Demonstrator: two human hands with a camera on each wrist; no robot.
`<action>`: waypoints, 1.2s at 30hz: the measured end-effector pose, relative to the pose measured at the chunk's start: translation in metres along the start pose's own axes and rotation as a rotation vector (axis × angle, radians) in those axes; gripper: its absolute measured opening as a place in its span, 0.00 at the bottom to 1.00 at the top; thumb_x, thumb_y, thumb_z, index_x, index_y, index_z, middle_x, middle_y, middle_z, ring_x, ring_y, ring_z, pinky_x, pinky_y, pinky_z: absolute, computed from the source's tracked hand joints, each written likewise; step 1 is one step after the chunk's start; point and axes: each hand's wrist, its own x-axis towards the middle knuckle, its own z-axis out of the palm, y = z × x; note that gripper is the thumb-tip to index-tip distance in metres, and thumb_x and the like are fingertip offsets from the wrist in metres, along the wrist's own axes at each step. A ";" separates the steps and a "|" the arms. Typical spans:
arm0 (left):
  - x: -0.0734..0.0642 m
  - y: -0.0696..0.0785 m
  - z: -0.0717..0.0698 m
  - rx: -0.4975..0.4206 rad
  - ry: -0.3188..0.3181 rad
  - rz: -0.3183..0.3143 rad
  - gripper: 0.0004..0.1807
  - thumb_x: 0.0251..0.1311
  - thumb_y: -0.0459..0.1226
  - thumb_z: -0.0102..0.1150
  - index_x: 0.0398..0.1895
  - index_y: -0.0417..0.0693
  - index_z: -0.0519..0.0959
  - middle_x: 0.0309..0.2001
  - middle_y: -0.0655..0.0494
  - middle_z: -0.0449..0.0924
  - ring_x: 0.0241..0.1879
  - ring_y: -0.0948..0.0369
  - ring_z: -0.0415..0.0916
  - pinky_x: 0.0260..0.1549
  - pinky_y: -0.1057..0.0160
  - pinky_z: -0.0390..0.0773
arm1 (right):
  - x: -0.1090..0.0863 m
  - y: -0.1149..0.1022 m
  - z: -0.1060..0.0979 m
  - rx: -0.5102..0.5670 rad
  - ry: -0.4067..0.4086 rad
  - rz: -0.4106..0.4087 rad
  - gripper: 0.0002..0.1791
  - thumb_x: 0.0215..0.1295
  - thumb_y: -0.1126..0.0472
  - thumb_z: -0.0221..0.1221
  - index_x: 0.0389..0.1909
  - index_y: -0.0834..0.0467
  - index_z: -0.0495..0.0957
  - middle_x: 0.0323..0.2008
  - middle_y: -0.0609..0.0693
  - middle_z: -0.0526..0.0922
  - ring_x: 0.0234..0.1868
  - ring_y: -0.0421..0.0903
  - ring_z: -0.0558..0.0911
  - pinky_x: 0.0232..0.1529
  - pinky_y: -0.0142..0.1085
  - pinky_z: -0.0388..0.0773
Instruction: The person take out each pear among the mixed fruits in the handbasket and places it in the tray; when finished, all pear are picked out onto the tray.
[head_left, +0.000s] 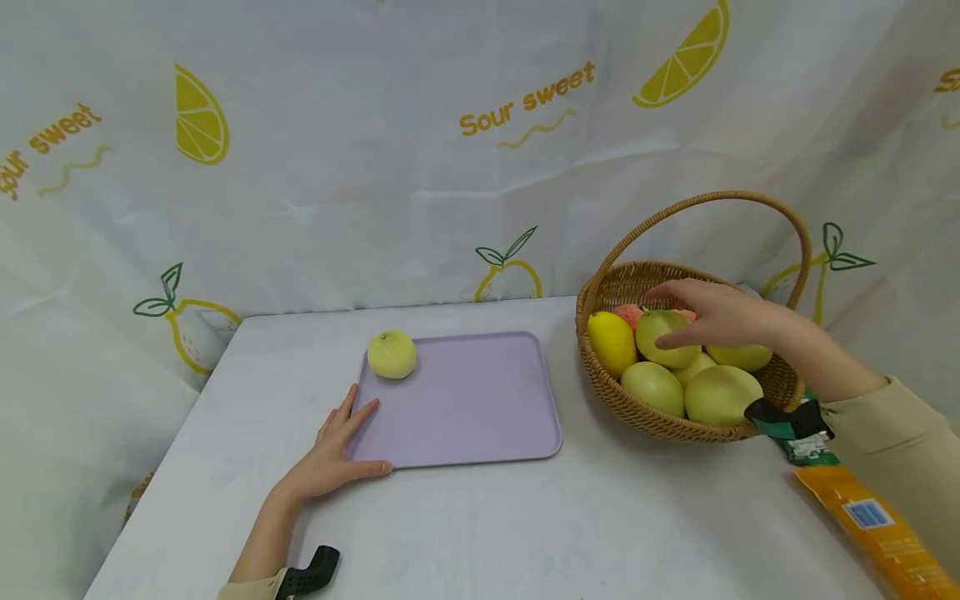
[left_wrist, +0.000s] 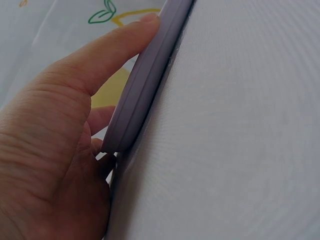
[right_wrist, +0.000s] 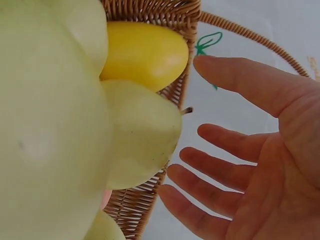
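Observation:
My left hand [head_left: 330, 458] touches the near left corner of a lilac tray [head_left: 465, 408], fingers spread, thumb along the near edge. In the left wrist view the thumb's tip rests on the tray's rim [left_wrist: 142, 80]. A round pale yellow-green fruit [head_left: 392, 354] sits in the tray's far left corner. Over a wicker basket [head_left: 645, 421] is my right hand [head_left: 723, 312], fingers extended and holding nothing. Right by its fingertips lies a pale green pear [right_wrist: 142, 135] with a short stem, on top of the pile. A smooth yellow fruit [right_wrist: 145, 55] lies beside that pear.
More pale green fruits [head_left: 723, 396] and a reddish one [head_left: 628, 313] fill the basket, whose tall handle [head_left: 731, 196] arches above. An orange packet [head_left: 870, 521] and a green packet [head_left: 810, 450] lie at the right under the right forearm. A lemon-print cloth [head_left: 360, 167] hangs behind.

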 end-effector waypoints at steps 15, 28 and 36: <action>0.000 0.001 -0.001 0.001 -0.004 -0.012 0.55 0.47 0.51 0.74 0.76 0.43 0.56 0.78 0.44 0.28 0.72 0.33 0.24 0.63 0.30 0.30 | 0.021 0.022 0.000 0.029 -0.259 0.108 0.48 0.59 0.53 0.67 0.68 0.75 0.53 0.66 0.78 0.58 0.65 0.74 0.60 0.59 0.64 0.63; 0.000 0.003 0.000 0.004 -0.001 0.007 0.54 0.47 0.51 0.74 0.75 0.43 0.58 0.77 0.42 0.29 0.72 0.34 0.24 0.64 0.32 0.30 | 0.025 0.032 0.003 0.048 -0.365 0.129 0.53 0.60 0.49 0.67 0.71 0.76 0.47 0.64 0.75 0.62 0.61 0.68 0.67 0.55 0.59 0.68; 0.000 0.004 -0.001 0.000 -0.002 0.009 0.53 0.48 0.51 0.74 0.75 0.43 0.57 0.77 0.40 0.29 0.72 0.33 0.24 0.63 0.30 0.30 | 0.024 0.032 0.006 -0.073 -0.248 0.088 0.47 0.54 0.49 0.71 0.65 0.73 0.61 0.55 0.66 0.75 0.50 0.59 0.76 0.47 0.51 0.75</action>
